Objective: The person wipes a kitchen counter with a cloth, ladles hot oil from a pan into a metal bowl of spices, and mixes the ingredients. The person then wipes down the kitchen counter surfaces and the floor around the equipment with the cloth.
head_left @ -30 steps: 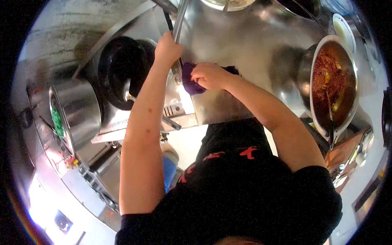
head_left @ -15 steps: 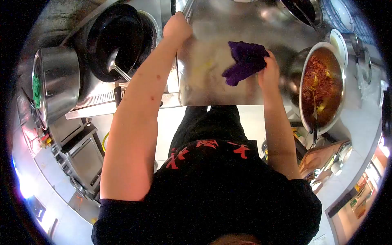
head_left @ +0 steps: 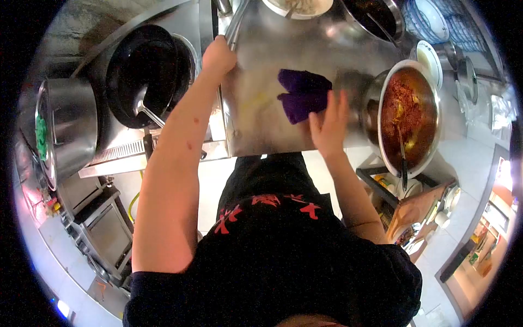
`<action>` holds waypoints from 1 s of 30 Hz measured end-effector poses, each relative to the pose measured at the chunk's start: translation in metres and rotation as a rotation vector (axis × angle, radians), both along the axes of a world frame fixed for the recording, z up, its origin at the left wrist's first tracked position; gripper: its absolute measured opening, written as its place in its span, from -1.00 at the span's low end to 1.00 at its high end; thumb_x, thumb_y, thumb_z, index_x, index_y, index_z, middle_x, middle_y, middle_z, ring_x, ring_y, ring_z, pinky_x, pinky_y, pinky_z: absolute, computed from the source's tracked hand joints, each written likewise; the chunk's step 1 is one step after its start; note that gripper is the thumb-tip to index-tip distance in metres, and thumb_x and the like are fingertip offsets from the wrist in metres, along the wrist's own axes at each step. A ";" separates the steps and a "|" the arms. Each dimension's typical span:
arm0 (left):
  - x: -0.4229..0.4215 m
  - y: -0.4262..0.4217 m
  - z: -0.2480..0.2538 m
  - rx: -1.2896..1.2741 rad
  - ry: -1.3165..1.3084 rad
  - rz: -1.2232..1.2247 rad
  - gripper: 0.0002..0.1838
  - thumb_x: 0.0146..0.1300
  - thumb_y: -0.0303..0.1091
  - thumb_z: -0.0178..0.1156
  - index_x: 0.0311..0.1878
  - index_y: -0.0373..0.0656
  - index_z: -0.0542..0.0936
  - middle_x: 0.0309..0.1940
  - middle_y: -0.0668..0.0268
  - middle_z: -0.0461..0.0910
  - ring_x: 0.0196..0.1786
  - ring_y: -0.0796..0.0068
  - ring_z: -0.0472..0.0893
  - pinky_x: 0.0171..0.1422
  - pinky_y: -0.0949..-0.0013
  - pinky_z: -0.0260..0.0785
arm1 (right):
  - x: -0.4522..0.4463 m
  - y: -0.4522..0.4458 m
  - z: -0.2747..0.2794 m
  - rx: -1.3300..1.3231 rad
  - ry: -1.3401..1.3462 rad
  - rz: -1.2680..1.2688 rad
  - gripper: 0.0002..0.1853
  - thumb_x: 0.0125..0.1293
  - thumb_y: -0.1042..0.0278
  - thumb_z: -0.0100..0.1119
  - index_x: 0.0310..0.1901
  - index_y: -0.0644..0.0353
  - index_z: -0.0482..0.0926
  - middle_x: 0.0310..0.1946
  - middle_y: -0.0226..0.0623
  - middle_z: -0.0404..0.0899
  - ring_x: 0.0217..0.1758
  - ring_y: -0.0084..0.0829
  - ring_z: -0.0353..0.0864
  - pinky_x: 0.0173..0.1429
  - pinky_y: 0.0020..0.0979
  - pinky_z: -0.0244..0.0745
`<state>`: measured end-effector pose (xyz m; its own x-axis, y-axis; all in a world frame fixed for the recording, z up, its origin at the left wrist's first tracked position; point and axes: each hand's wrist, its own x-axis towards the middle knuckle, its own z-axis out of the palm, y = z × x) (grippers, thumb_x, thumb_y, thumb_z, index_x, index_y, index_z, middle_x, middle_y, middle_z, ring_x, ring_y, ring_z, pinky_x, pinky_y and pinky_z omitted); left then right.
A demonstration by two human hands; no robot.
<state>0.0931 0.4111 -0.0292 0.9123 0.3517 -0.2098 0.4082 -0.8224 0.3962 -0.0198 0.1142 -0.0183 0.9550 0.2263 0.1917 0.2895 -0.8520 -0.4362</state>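
My left hand [head_left: 219,56] is closed around the near end of a long shiny metal bar [head_left: 236,24], which runs up out of the top of the view; its kind I cannot make out. A folded purple cloth [head_left: 305,97] lies on the stainless steel counter [head_left: 256,128]. At the cloth's right edge, my right hand [head_left: 329,128] has its fingers spread, the fingertips at or just touching the fabric. Pale yellowish smears [head_left: 253,101] mark the steel left of the cloth.
To the right stands a steel bowl [head_left: 437,117] of red chili sauce with a spoon [head_left: 402,152]. A black wok [head_left: 122,71] with a ladle [head_left: 143,107] and a tall pot [head_left: 76,122] are on the left. A white bowl [head_left: 280,8] and dark pot [head_left: 376,16] sit at the back.
The purple cloth has shifted to lie flatter on the counter, and my right hand has loosened from gripping it to spread fingers. My left hand stays on the metal bar. The view has shifted slightly.
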 end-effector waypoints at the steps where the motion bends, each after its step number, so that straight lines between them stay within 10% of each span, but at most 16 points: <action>1: -0.001 0.000 0.000 0.002 0.001 -0.003 -0.74 0.05 -0.40 0.02 -0.18 -0.31 0.42 -0.19 -0.08 0.52 -0.09 -0.04 0.51 0.01 0.09 0.35 | 0.004 0.011 -0.001 -0.046 0.005 0.064 -0.33 0.14 0.15 0.10 0.25 0.22 0.13 0.30 0.13 -0.06 0.33 0.11 -0.04 0.33 0.01 -0.07; 19: 0.014 0.035 0.046 0.037 -0.038 -0.104 -0.50 -0.04 -0.30 0.12 0.03 -0.25 0.36 -0.23 -0.03 0.55 -0.12 0.02 0.53 -0.02 0.15 0.36 | 0.186 0.168 -0.064 -0.081 -0.003 0.280 -0.57 0.23 0.21 -0.08 0.15 0.05 0.33 0.23 -0.09 0.21 0.30 -0.08 0.14 0.30 -0.10 0.06; 30: 0.012 0.025 0.026 0.028 -0.077 -0.123 -0.51 -0.07 -0.32 0.10 0.02 -0.24 0.39 -0.20 0.00 0.55 -0.08 0.02 0.52 0.01 0.15 0.35 | 0.013 0.158 -0.045 -0.096 0.006 0.742 -0.55 0.13 0.20 0.07 0.08 0.07 0.40 0.23 -0.10 0.21 0.28 -0.10 0.19 0.27 -0.12 0.15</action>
